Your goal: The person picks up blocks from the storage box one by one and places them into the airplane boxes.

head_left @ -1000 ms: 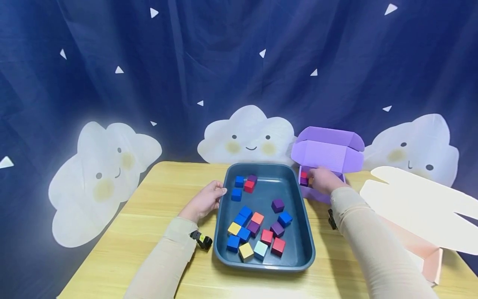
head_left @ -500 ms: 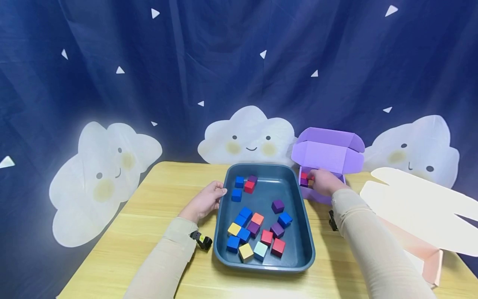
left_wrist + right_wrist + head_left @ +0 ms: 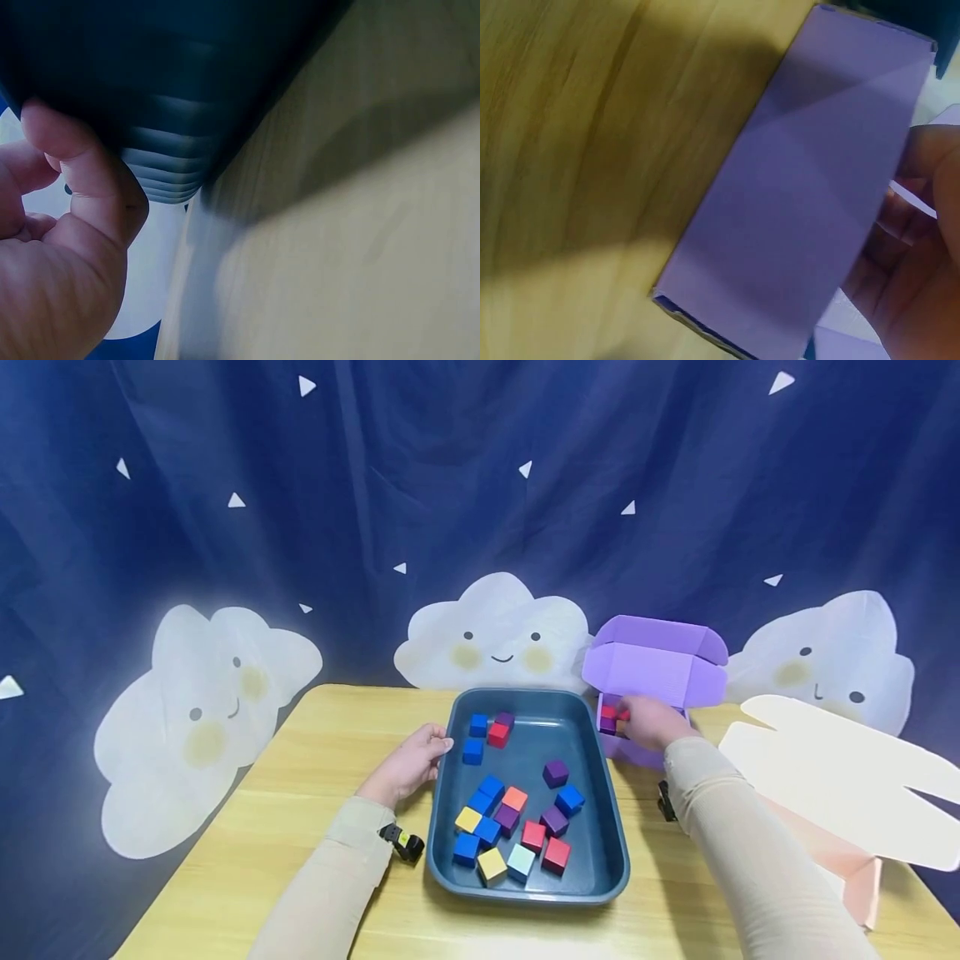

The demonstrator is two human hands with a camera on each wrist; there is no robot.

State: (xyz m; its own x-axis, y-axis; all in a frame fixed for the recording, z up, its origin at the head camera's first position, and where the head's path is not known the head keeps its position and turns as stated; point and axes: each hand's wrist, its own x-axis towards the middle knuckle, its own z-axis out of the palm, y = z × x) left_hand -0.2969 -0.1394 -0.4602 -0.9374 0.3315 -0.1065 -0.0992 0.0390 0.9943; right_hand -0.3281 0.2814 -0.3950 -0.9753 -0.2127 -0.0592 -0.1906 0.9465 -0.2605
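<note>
A dark blue-green tray (image 3: 617, 860) holds loose cubes, among them a blue cube (image 3: 570, 800), a yellow cube (image 3: 492, 866) and a red cube (image 3: 556, 855). My left hand (image 3: 408, 766) grips the tray's left rim; in the left wrist view, its curled fingers (image 3: 97, 176) are at the tray's side. Beyond the tray's right side, my right hand (image 3: 651, 723) reaches into an open purple box (image 3: 633, 750). Red and purple cubes show inside by the fingertips. The box's front wall (image 3: 802, 172) hides part of that hand in the right wrist view; I cannot tell whether it holds a cube.
The purple box's lid (image 3: 652, 672) stands raised behind my right hand. A pale peach box (image 3: 862, 889) with a cream lid (image 3: 840, 777) lies open at the right, beside my forearm. A dark blue cloud-print curtain (image 3: 360, 468) hangs behind the wooden table (image 3: 285, 810).
The head view shifts slightly. My left hand stays on the tray rim and the right stays inside the purple box, where a bit more red shows at its fingertips.
</note>
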